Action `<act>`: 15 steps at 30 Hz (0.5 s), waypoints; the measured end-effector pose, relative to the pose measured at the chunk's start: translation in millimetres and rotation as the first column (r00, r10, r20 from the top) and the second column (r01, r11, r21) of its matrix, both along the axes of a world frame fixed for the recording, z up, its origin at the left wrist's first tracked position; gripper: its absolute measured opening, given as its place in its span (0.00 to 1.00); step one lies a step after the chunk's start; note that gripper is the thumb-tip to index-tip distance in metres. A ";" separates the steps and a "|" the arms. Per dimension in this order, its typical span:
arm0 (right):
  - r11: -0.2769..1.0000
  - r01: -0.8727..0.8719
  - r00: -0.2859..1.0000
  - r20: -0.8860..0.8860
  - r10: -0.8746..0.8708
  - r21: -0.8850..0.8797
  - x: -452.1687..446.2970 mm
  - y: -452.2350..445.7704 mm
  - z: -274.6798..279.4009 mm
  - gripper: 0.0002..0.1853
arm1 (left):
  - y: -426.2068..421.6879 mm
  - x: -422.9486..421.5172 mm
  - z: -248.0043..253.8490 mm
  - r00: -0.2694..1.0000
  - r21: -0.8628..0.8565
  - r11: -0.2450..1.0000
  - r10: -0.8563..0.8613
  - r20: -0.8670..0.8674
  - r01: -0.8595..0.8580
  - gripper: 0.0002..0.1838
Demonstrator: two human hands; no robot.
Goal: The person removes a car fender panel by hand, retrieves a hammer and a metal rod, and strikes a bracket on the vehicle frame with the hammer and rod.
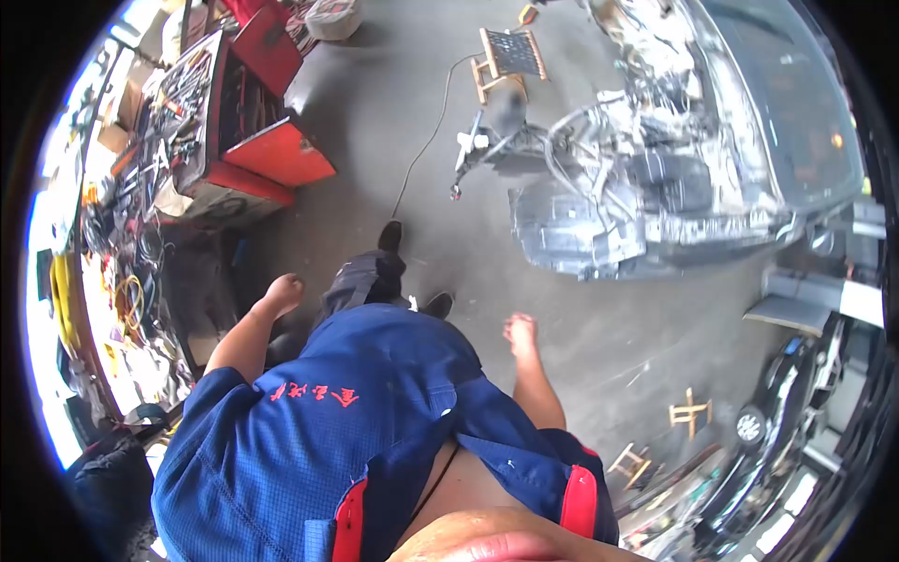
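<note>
My left hand [288, 290] hangs in the air at my side with its fingers curled into a loose fist, and nothing shows in it. The nearest thing to it is the red tool cabinet [251, 181], farther ahead on the left with its doors swung open. On the other side, my right hand [522, 332] hangs over the grey floor with its fingers curled in, and no object shows there either. Ahead of that hand, apart from it, stands a partly dismantled car [581, 225] with its front end stripped and its inner parts exposed.
A cable [426, 147] runs along the floor from near my foot toward a small wooden stool [513, 53] with a dark seat. Tools [187, 84] crowd the cabinet top. Behind on the right are a wooden stand [690, 412] and a dark car [763, 421].
</note>
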State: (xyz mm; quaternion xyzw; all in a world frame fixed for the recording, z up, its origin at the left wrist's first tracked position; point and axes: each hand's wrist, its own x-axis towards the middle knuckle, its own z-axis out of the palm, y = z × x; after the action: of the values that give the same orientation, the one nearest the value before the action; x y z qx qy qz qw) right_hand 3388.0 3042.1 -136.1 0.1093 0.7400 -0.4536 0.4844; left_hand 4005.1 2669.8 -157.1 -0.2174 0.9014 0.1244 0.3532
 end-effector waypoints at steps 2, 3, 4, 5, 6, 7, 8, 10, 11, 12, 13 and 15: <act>0.980 -0.200 0.979 0.035 0.201 -0.020 16.8 -68.7 13.6 0.11 | 12.0 39.7 -15.5 0.885 0.211 0.869 0.464 -0.029 -0.448 0.17; 0.946 -0.322 0.945 0.042 0.324 -0.036 27.7 -102.8 19.8 0.13 | 18.4 44.0 -14.0 0.817 0.215 0.793 0.575 0.044 -0.570 0.18; 0.902 -0.432 0.902 0.022 0.432 -0.027 40.3 -145.3 28.8 0.14 | 12.4 47.3 -20.2 0.772 0.213 0.746 0.629 0.089 -0.631 0.18; 0.846 -0.533 0.846 -0.001 0.533 -0.014 48.7 -186.2 37.4 0.16 | 1.5 49.7 -29.0 0.803 0.208 0.776 0.584 0.122 -0.596 0.19; 0.809 -0.587 0.809 -0.046 0.586 -0.016 56.8 -222.3 45.5 0.16 | -14.4 48.2 -39.5 0.878 0.196 0.858 0.450 0.161 -0.475 0.19; 0.769 -0.639 0.767 -0.099 0.634 -0.023 64.0 -264.7 49.3 0.16 | -40.3 48.5 -44.2 0.976 0.120 0.992 -0.071 0.204 0.047 0.19; 0.734 -0.679 0.730 -0.113 0.674 -0.011 67.9 -306.5 46.6 0.17 | -53.7 45.6 -55.8 0.907 0.067 0.904 0.421 0.019 -0.421 0.18; 0.668 -0.744 0.663 -0.120 0.739 0.002 77.8 -380.3 66.9 0.18 | -104.9 29.4 -53.4 0.492 0.249 0.518 0.855 -0.165 -0.818 0.17; 0.618 -0.786 0.616 -0.095 0.782 -0.011 79.2 -417.3 67.4 0.18 | -154.4 8.2 -29.5 0.450 0.233 0.449 0.891 -0.053 -0.862 0.17; 0.507 -0.860 0.485 -0.222 0.846 0.053 79.2 -452.8 77.2 0.19 | -201.9 -7.9 -5.7 0.404 0.225 0.401 0.914 -0.031 -0.888 0.17; 0.393 -0.909 0.328 -0.342 0.880 0.137 74.2 -492.9 89.4 0.20 | -249.2 -31.4 33.9 0.364 0.247 0.369 0.929 -0.068 -0.896 0.17; 0.481 -0.868 0.328 -0.585 0.741 0.123 69.2 -554.4 110.2 0.19 | -331.0 -53.5 61.8 0.324 0.320 0.404 0.905 -0.275 -0.857 0.17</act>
State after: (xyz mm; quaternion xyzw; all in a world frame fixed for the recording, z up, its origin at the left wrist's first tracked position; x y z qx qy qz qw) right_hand 3457.2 2487.7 -25.8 -0.4663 0.7475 -0.2367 0.4095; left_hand 3951.7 2338.7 -95.3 -0.6193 0.6798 0.3903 0.0440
